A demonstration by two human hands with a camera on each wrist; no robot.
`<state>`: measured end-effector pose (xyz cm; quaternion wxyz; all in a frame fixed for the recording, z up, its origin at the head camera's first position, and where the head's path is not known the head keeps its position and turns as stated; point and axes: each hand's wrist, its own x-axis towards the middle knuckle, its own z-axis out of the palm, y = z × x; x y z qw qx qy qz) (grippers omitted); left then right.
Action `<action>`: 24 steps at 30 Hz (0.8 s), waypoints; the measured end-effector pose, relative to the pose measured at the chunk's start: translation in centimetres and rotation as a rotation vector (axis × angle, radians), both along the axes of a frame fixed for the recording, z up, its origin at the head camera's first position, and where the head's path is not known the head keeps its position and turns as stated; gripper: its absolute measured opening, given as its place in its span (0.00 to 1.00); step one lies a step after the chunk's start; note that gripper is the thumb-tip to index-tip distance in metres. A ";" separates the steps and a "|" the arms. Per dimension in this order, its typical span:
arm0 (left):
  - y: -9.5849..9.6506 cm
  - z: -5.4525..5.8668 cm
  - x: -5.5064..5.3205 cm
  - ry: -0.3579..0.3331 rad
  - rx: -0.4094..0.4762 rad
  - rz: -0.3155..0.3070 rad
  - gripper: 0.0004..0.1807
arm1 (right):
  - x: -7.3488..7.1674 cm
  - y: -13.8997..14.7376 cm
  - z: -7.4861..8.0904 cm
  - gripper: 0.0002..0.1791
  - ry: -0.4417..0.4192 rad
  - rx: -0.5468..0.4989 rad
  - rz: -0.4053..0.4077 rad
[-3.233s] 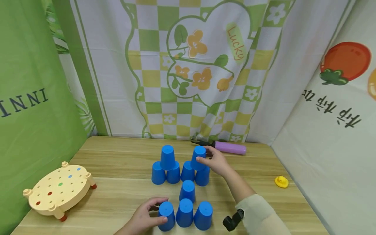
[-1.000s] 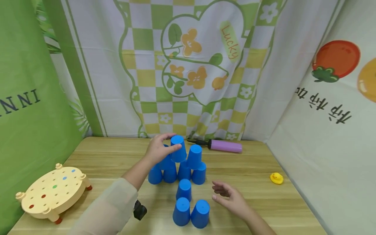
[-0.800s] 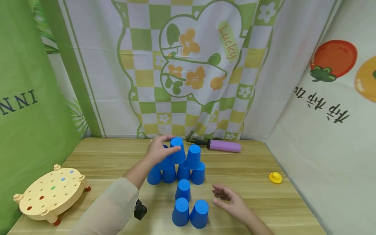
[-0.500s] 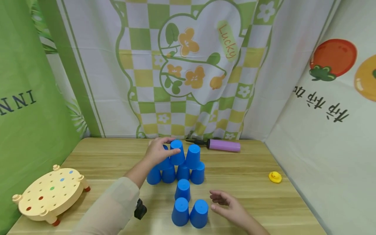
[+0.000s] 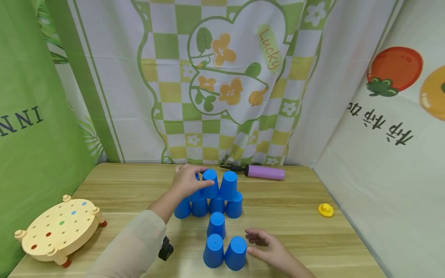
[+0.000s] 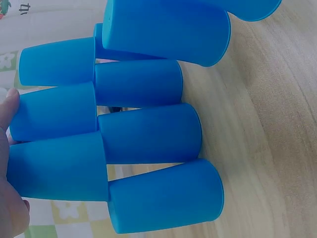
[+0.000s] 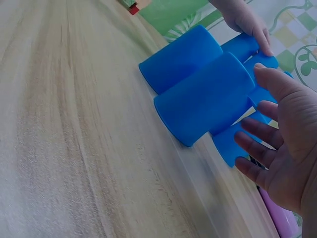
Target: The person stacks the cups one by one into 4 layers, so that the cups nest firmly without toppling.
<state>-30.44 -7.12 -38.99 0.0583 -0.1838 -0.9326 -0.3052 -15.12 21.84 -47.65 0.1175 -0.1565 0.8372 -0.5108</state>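
Note:
My left hand (image 5: 187, 180) holds an upside-down blue cup (image 5: 210, 184) between thumb and fingers. That cup stands in an upper row, between a cup (image 5: 228, 186) on its right and another partly hidden behind the hand. Below them is a row of upside-down blue cups (image 5: 234, 205); in the left wrist view the held cup (image 6: 53, 112) meets the lower ones. Nearer me, one cup (image 5: 217, 224) stands behind two front cups (image 5: 213, 251). My right hand (image 5: 269, 251), fingers loosely bent and holding nothing, is beside the front right cup (image 5: 236, 253).
A cream pegged board (image 5: 59, 227) with short legs lies at the left of the wooden table (image 5: 288, 216). A purple hand pump (image 5: 265, 172) lies at the back, and a yellow toy duck (image 5: 325, 209) sits at the right. Printed curtains (image 5: 167, 96) surround the table.
My left hand left the front row with a cup and lowered it between the two upper cups. My right hand let go of the upper right cup and came to the front right cup.

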 end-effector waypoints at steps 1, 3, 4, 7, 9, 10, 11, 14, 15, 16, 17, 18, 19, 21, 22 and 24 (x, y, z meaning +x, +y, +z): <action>0.0 0.1 0.0 0.006 -0.009 0.000 0.32 | 0.0 -0.1 0.0 0.30 0.003 0.003 0.007; 0.1 0.1 0.1 0.021 -0.029 0.000 0.32 | 0.0 -0.3 -0.1 0.30 0.000 0.008 0.016; 0.1 0.2 0.1 0.026 -0.036 0.000 0.32 | 0.0 -0.3 -0.1 0.31 0.000 0.013 0.019; 0.2 0.3 0.2 0.033 -0.057 -0.004 0.33 | -0.1 -0.5 -0.2 0.32 -0.028 0.016 0.020; 0.2 0.3 0.1 0.029 -0.064 -0.011 0.33 | -0.2 -0.6 -0.3 0.33 -0.047 0.016 0.022; 0.2 0.3 0.1 0.025 -0.066 -0.013 0.33 | -0.3 -0.6 -0.3 0.33 -0.055 0.015 0.024; 0.2 0.3 0.1 0.025 -0.069 -0.014 0.33 | -0.3 -0.7 -0.4 0.34 -0.063 0.012 0.026; 0.2 0.3 0.0 0.019 -0.065 -0.017 0.32 | -0.4 -0.9 -0.6 0.34 -0.076 0.005 0.031; 0.2 0.3 0.0 0.016 -0.060 -0.016 0.32 | -0.4 -1.0 -0.6 0.35 -0.082 0.003 0.031; 0.2 0.3 0.0 0.012 -0.053 -0.017 0.32 | -0.4 -1.1 -0.6 0.35 -0.084 0.004 0.032; 0.2 0.4 0.0 0.008 -0.048 -0.016 0.32 | -0.4 -1.2 -0.7 0.35 -0.089 0.004 0.032; 0.2 0.4 0.0 0.004 -0.042 -0.015 0.32 | -0.4 -1.3 -0.7 0.35 -0.095 0.005 0.031; 0.2 0.4 0.0 0.001 -0.039 -0.015 0.31 | -0.4 -1.4 -0.7 0.36 -0.099 0.007 0.031; 0.2 0.5 0.0 -0.003 -0.042 -0.015 0.31 | -0.3 -1.6 -0.8 0.36 -0.111 0.007 0.029; 0.2 0.5 0.0 -0.003 -0.044 -0.015 0.31 | -0.3 -1.7 -0.8 0.36 -0.112 0.008 0.029; 0.2 0.5 0.1 0.004 -0.049 -0.017 0.32 | -0.2 -1.8 -0.9 0.35 -0.116 0.012 0.025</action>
